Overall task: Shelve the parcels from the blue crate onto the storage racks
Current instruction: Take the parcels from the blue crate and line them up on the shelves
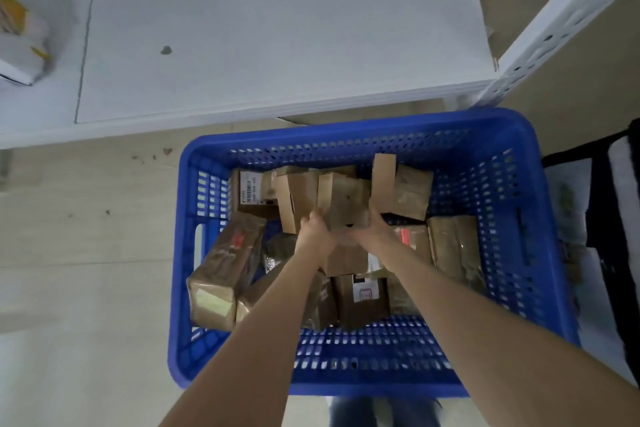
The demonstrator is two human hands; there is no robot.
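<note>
The blue crate [519,163] stands on the floor right below me, with several brown cardboard parcels inside. Both my arms reach down into it. My left hand [317,227] and my right hand [372,229] grip one brown parcel [346,204] from either side, in the middle of the crate. Other parcels stand upright behind it, one with a white label [251,191] at the back left. A larger taped parcel [225,267] leans against the crate's left wall.
A white rack shelf [277,28] lies just beyond the crate, with a white and yellow package [20,42] at its far left. A perforated white rack upright [561,21] rises at the right. Black and white bags [616,211] sit to the right of the crate.
</note>
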